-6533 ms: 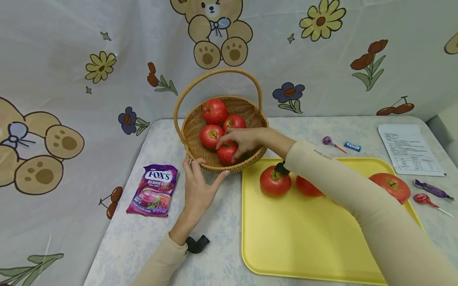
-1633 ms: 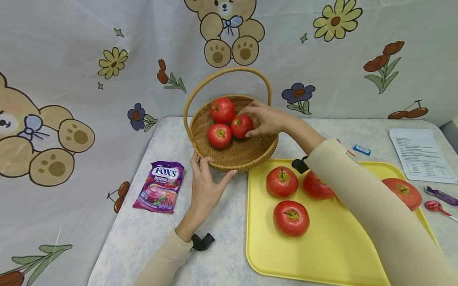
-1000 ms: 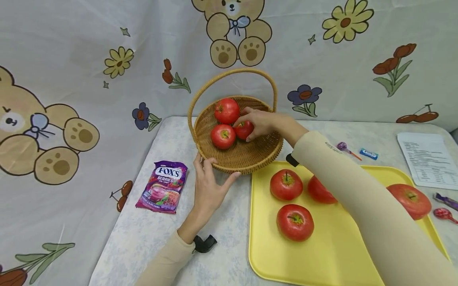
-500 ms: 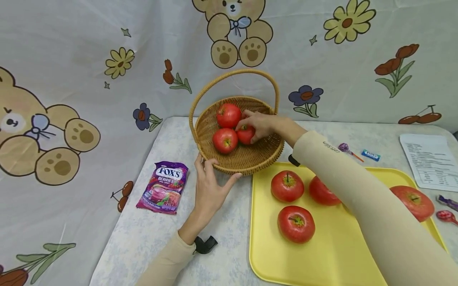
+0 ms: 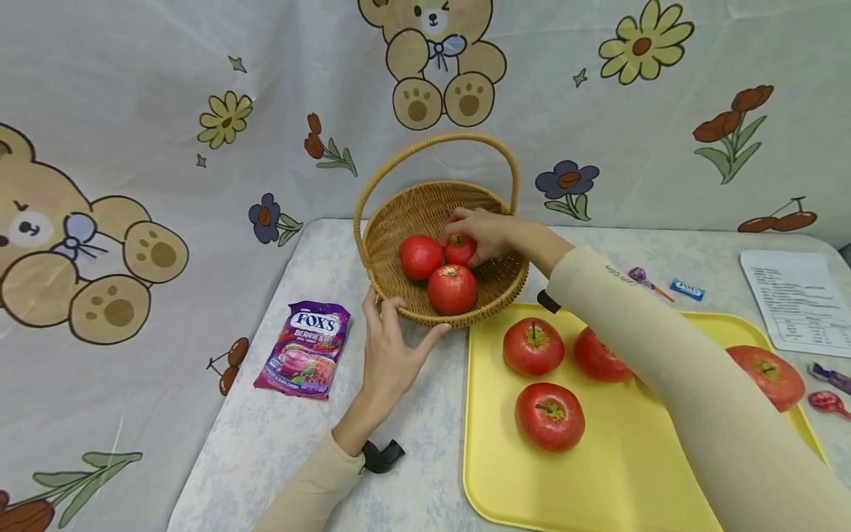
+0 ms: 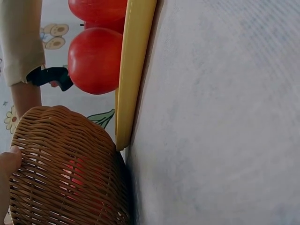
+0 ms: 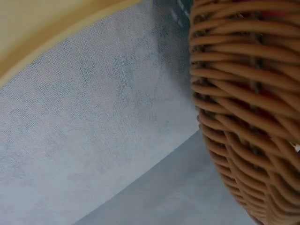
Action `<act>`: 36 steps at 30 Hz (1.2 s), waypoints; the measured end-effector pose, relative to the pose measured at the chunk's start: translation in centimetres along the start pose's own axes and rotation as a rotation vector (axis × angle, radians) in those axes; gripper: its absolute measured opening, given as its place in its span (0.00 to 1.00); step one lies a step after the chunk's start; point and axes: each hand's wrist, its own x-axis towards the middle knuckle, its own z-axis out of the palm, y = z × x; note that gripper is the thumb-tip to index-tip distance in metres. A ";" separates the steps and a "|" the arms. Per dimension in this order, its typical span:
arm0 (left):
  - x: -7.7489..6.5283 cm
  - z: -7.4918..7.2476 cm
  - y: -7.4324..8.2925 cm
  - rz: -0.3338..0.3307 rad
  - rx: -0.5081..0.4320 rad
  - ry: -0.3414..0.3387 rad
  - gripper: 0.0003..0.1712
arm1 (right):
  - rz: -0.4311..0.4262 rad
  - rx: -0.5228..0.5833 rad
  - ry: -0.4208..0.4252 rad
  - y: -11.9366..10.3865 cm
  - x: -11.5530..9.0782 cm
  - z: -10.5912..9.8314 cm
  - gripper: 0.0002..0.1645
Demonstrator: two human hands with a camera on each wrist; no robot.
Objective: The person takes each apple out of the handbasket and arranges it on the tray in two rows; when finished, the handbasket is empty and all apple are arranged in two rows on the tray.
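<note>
A wicker basket [image 5: 501, 299] with an arched handle stands on the table, tilted toward me. My left hand [image 5: 391, 362] grips its front-left rim, fingers over the edge and thumb along the outside. Inside, my right hand [image 5: 488, 235] holds a red apple [image 5: 459, 251] between thumb and fingers. Touching that one are two more, an apple [image 5: 420, 257] to the left and an apple [image 5: 453, 290] at the front. In the right wrist view the woven wall of the basket [image 7: 243, 93] fills the right side and hides the hand.
Right of the basket lies a yellow tray [image 5: 585, 480] with several red apples [image 5: 550, 417]. A purple candy bag [image 5: 304, 351] is at the left. Behind the tray are a lollipop [image 5: 648, 281], a small blue candy [image 5: 688, 289] and a printed sheet [image 5: 794, 299]. My right sleeve [image 5: 671, 355] crosses the tray.
One apple has gone from the basket to the tray, and my right hand has taken hold of another. In the last half second the other two rolled toward the front. The left hand keeps its grip.
</note>
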 end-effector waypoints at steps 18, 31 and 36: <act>-0.3 0.1 -0.2 -0.002 -0.015 0.008 0.40 | -0.097 0.016 0.162 -1.9 -5.3 -4.6 0.32; -0.4 0.0 -0.2 -0.010 -0.020 -0.001 0.40 | -0.181 -0.075 0.267 -5.6 -15.0 -4.8 0.38; 0.0 -0.1 -0.2 0.000 -0.023 -0.003 0.40 | -0.207 -0.117 0.325 -6.4 -19.2 -3.0 0.44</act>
